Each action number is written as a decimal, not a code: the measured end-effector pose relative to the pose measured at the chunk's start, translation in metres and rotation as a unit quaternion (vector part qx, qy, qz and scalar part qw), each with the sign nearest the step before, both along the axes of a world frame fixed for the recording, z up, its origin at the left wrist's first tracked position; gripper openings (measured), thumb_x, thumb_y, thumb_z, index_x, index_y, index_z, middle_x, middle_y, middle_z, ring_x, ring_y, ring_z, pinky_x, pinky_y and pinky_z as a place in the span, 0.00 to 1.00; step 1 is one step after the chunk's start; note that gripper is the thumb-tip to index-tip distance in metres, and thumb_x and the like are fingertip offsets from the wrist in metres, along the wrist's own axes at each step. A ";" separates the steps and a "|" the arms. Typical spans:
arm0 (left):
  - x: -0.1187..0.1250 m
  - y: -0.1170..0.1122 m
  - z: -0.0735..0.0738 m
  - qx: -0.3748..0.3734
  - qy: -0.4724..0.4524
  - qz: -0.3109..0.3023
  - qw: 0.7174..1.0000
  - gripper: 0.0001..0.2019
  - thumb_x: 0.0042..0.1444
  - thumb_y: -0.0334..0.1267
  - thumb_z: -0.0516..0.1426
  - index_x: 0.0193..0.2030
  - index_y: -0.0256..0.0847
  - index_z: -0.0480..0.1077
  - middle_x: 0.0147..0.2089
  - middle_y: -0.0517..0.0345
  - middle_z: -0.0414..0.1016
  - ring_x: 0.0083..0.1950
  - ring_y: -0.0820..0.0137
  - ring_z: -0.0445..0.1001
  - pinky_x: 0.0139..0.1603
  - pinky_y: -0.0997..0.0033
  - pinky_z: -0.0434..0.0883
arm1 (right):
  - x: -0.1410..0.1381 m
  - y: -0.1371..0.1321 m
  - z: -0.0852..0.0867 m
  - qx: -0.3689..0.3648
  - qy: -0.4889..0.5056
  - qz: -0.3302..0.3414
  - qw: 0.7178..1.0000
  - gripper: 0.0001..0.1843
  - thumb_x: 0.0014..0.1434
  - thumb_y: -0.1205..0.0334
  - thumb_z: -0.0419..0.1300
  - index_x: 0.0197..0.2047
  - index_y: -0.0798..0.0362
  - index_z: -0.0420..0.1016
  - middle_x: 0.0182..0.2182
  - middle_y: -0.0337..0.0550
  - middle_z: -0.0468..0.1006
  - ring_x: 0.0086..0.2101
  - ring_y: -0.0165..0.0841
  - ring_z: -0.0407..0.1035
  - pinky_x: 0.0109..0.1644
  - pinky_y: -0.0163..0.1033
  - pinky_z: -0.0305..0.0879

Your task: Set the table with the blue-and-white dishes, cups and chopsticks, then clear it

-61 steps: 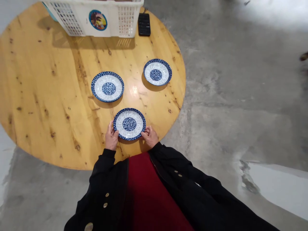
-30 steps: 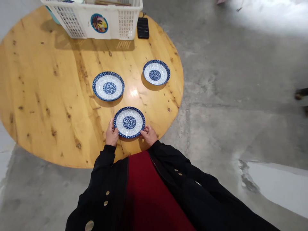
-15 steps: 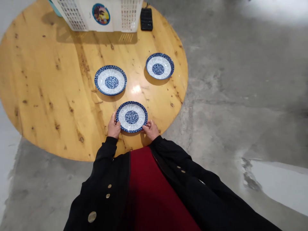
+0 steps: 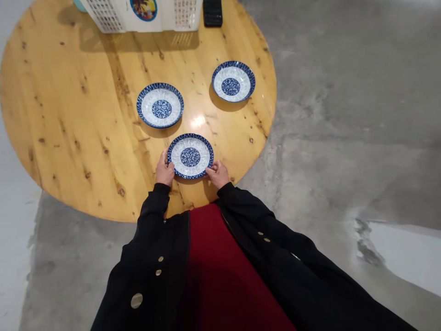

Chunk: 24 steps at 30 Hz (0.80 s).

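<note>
A blue-and-white patterned plate (image 4: 190,156) lies flat near the front edge of a round wooden table (image 4: 86,124). My left hand (image 4: 164,170) grips its left rim and my right hand (image 4: 217,173) grips its right rim, fingers curled on the edge. A second matching plate (image 4: 160,105) lies beyond it to the left, and a third matching plate (image 4: 233,81) sits further right near the table's edge. Both my sleeves are black.
A white plastic basket (image 4: 141,14) with a round sticker stands at the table's far side, with a black flat device (image 4: 212,12) right of it. Grey concrete floor (image 4: 344,115) surrounds the table. A pale patch (image 4: 406,257) marks the floor at the lower right.
The view has tilted down, so the table and plates sit higher in the picture. My hands stay on the near plate's rim; the plate has not visibly moved on the table.
</note>
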<state>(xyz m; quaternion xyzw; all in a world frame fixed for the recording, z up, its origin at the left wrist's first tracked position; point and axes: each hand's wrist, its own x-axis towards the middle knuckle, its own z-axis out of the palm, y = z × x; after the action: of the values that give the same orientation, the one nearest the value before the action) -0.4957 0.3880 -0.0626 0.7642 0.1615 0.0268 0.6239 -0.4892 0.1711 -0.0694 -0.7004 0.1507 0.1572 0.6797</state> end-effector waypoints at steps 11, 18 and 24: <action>-0.050 0.025 -0.021 -0.054 0.080 0.127 0.987 0.27 0.58 0.42 0.58 0.63 0.34 0.64 0.40 0.53 0.75 0.33 0.74 0.74 0.35 0.75 0.74 | -0.051 -0.128 0.009 -0.074 0.010 -0.234 0.969 0.17 0.54 0.49 0.64 0.38 0.51 0.66 0.26 0.39 0.79 0.23 0.29 0.75 0.25 0.32 0.72; -0.095 0.036 -0.006 -0.011 0.080 0.139 0.987 0.21 0.57 0.43 0.56 0.54 0.35 0.72 0.40 0.53 0.77 0.36 0.72 0.76 0.39 0.71 0.76 | -0.125 -0.147 0.009 -0.102 0.056 -0.280 0.953 0.18 0.47 0.53 0.67 0.36 0.53 0.69 0.25 0.39 0.79 0.22 0.30 0.75 0.24 0.32 0.72; -0.138 0.041 0.001 -0.018 0.115 0.160 0.980 0.22 0.54 0.47 0.58 0.51 0.34 0.74 0.38 0.52 0.78 0.35 0.71 0.76 0.39 0.71 0.76 | -0.111 -0.108 0.003 -0.062 0.042 -0.203 0.976 0.18 0.45 0.53 0.66 0.37 0.53 0.70 0.25 0.39 0.80 0.21 0.30 0.75 0.24 0.33 0.71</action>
<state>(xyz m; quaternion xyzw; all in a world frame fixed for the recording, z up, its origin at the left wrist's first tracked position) -0.6341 0.4286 -0.0613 0.7154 0.3526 0.0356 0.6022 -0.6005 0.0633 -0.0667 -0.6889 0.3272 0.0354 0.6459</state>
